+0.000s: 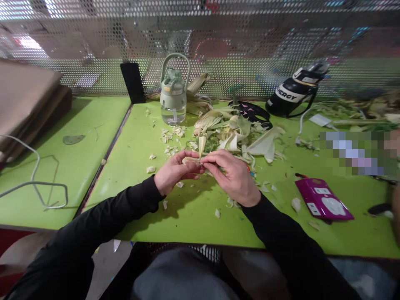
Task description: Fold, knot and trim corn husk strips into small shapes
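Note:
Over the green table, my left hand and my right hand meet, fingers closed on a pale corn husk strip. One part of the strip stands up between the hands, and another lies across my left fingers. My right thumb and forefinger pinch it near the fold; the exact grip is partly hidden. Just beyond my hands is a heap of pale corn husks. Small husk scraps lie scattered around them.
A green water bottle and a black phone-like slab stand at the back. A black bottle leans against the perforated metal screen. A purple pouch lies right; brown cardboard and bent wire are left.

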Action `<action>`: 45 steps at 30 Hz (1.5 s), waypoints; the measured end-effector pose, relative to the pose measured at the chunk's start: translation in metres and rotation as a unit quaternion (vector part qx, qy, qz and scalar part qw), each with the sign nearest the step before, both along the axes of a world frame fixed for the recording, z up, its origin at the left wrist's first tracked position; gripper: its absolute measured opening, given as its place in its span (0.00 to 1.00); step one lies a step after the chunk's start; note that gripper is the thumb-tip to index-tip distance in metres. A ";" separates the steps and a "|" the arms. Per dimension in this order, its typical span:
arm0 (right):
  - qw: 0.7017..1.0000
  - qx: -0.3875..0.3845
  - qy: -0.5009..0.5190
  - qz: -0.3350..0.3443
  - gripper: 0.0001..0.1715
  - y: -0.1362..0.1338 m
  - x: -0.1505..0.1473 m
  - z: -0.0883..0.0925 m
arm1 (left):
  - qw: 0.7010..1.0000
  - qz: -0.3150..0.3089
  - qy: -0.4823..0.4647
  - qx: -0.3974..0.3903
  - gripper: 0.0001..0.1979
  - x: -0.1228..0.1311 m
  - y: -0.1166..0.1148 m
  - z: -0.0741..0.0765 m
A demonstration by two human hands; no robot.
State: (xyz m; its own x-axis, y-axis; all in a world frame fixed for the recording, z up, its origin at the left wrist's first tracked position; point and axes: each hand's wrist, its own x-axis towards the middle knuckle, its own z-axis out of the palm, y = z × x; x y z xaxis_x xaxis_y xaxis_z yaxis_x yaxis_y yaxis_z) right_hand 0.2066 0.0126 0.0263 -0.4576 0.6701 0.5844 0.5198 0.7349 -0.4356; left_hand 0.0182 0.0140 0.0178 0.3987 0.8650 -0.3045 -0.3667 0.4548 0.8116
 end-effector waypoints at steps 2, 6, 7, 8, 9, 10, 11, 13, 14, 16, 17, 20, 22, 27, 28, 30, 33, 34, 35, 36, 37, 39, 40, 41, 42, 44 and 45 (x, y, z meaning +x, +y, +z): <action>1.000 0.003 0.004 -0.006 0.06 -0.001 0.000 0.000 | 1.000 -0.005 0.014 0.017 0.16 0.000 0.000 0.001; 0.999 -0.012 0.002 -0.030 0.03 -0.002 0.000 0.002 | 0.998 -0.021 0.031 0.050 0.17 -0.001 -0.002 0.002; 0.999 -0.015 -0.002 -0.028 0.03 -0.002 0.000 0.002 | 0.998 -0.022 0.033 0.054 0.16 -0.001 -0.002 0.002; 1.000 -0.017 -0.006 -0.024 0.03 -0.002 0.000 0.003 | 0.997 -0.024 0.035 0.058 0.16 -0.002 -0.002 0.002; 1.000 -0.019 -0.010 -0.020 0.03 -0.002 0.001 0.003 | 0.997 -0.028 0.038 0.063 0.15 -0.002 -0.001 0.002; 1.000 -0.022 -0.012 -0.019 0.03 -0.002 0.001 0.003 | 0.996 -0.034 0.041 0.074 0.15 -0.002 -0.001 0.002; 0.999 -0.024 -0.012 -0.021 0.04 -0.002 0.002 0.004 | 0.994 -0.041 0.047 0.090 0.16 -0.003 -0.001 0.002; 0.999 -0.031 -0.006 -0.034 0.04 -0.003 0.001 0.004 | 0.987 -0.055 0.066 0.134 0.16 -0.002 0.000 0.001; 0.998 -0.038 -0.001 -0.042 0.04 -0.003 0.000 0.003 | 0.983 -0.057 0.080 0.156 0.17 -0.002 0.001 0.000; 0.997 -0.054 0.016 -0.053 0.03 -0.004 -0.002 0.002 | 0.976 -0.050 0.106 0.185 0.17 -0.001 0.002 -0.003; 0.996 -0.060 0.025 -0.057 0.03 -0.005 -0.003 0.001 | 0.974 -0.044 0.114 0.191 0.17 -0.001 0.002 -0.005; 0.995 -0.065 0.042 -0.067 0.01 -0.005 -0.005 -0.001 | 0.976 -0.040 0.112 0.184 0.21 0.000 0.005 -0.011; 0.995 -0.058 0.038 -0.071 0.02 -0.005 -0.005 -0.001 | 0.979 -0.044 0.097 0.176 0.22 0.000 0.006 -0.013; 0.998 -0.014 0.002 -0.065 0.04 -0.003 -0.003 -0.001 | 0.982 -0.042 0.078 0.167 0.21 -0.001 0.007 -0.014; 0.998 -0.004 -0.002 -0.065 0.04 -0.002 -0.003 -0.001 | 0.982 -0.044 0.081 0.166 0.21 -0.001 0.007 -0.014; 0.998 0.015 -0.004 -0.065 0.04 -0.002 -0.003 -0.001 | 0.981 -0.048 0.090 0.167 0.20 -0.001 0.007 -0.015; 0.997 0.032 -0.007 -0.063 0.03 -0.002 -0.004 -0.002 | 0.979 -0.048 0.093 0.173 0.20 -0.001 0.007 -0.015; 0.997 0.034 -0.009 -0.061 0.03 -0.002 -0.004 -0.002 | 0.979 -0.049 0.091 0.175 0.20 0.000 0.007 -0.015; 0.997 0.035 -0.011 -0.061 0.03 -0.002 -0.004 -0.001 | 0.979 -0.050 0.090 0.176 0.20 0.000 0.006 -0.015; 0.997 0.035 -0.012 -0.062 0.03 -0.002 -0.004 -0.001 | 0.979 -0.050 0.088 0.177 0.20 0.001 0.005 -0.015; 0.997 0.035 -0.013 -0.062 0.03 -0.002 -0.004 -0.001 | 0.979 -0.048 0.087 0.178 0.20 0.001 0.004 -0.014; 0.997 0.039 -0.018 -0.060 0.03 -0.003 -0.004 -0.001 | 0.978 -0.040 0.087 0.183 0.20 0.002 0.003 -0.013; 0.997 0.044 -0.022 -0.056 0.03 -0.003 -0.004 -0.001 | 0.978 -0.034 0.088 0.186 0.19 0.001 0.002 -0.013; 0.997 0.053 -0.026 -0.052 0.03 -0.002 -0.004 0.000 | 0.978 -0.028 0.087 0.187 0.19 0.001 0.002 -0.013; 0.997 0.061 -0.031 -0.047 0.03 -0.002 -0.004 0.000 | 0.979 -0.024 0.085 0.186 0.19 0.001 0.002 -0.013; 0.995 0.079 -0.040 -0.036 0.03 -0.001 -0.003 0.000 | 0.980 -0.023 0.081 0.179 0.20 -0.001 0.003 -0.014; 0.995 0.087 -0.044 -0.028 0.03 -0.001 -0.002 0.000 | 0.981 -0.026 0.081 0.175 0.20 -0.001 0.004 -0.014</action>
